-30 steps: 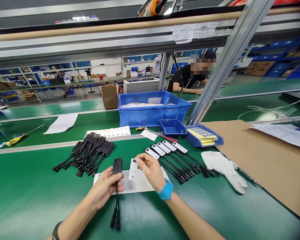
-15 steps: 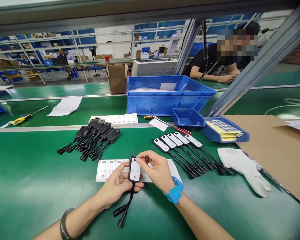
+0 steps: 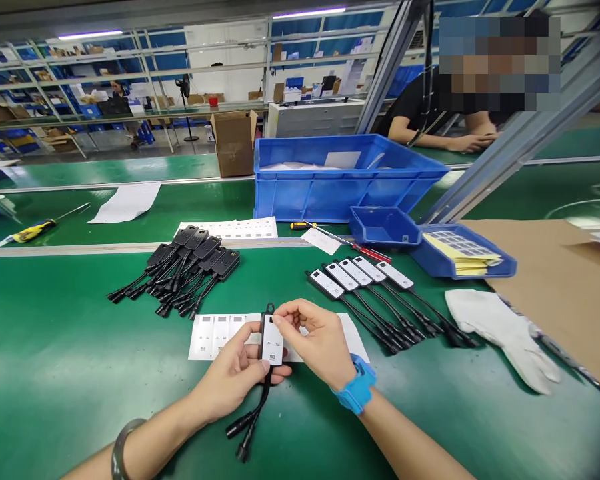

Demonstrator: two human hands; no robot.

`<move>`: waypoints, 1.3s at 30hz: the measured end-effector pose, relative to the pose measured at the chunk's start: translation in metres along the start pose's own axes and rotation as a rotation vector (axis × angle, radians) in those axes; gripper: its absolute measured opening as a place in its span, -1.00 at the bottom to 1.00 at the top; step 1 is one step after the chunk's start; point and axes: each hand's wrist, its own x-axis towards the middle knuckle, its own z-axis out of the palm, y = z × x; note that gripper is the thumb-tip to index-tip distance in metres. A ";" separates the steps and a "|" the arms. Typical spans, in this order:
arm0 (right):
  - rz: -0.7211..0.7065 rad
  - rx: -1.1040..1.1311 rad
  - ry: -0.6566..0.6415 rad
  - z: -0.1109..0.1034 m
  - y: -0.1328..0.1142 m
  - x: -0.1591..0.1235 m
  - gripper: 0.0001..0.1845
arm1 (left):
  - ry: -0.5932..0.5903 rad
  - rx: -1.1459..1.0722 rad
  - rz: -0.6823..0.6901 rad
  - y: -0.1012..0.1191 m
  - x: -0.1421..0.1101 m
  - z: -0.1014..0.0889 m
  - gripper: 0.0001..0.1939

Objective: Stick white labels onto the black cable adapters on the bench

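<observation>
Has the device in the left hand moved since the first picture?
Yes: against the label sheet below, the device in the left hand has shifted right, towards the sheet's middle.

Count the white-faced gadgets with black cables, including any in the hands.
6. One held gadget is in the left hand. Five lie on the green table, toward the right: four close-set gadgets, then one lone gadget at the right end. The black pile could hide more.

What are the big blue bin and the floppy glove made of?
The big blue bin looks like hard, slightly shiny plastic, with stiff ribbed walls. The glove looks like soft, dull white cloth, because it lies limp and wrinkled; it could be thin leather, I can't tell.
</observation>
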 end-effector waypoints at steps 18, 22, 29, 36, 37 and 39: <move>0.046 -0.002 0.023 0.001 -0.005 -0.004 -0.89 | -0.002 0.008 0.002 0.002 -0.003 0.005 -0.54; 0.093 0.007 0.017 -0.001 -0.004 -0.003 -0.84 | -0.010 0.015 0.020 0.003 -0.002 0.006 -0.56; 0.157 -0.064 -0.072 -0.004 0.006 0.003 -0.63 | -0.008 -0.033 0.003 0.006 -0.002 0.002 -0.61; 0.220 0.188 -0.440 0.015 0.002 -0.009 -0.28 | 0.092 -0.130 0.079 0.015 0.003 -0.001 -0.82; 0.225 0.230 -0.461 0.016 0.001 -0.010 -0.23 | 0.101 -0.128 0.085 0.015 0.003 -0.001 -0.82; 0.200 0.268 -0.461 0.017 0.001 -0.012 -0.24 | 0.118 -0.114 0.080 0.014 0.004 -0.001 -0.80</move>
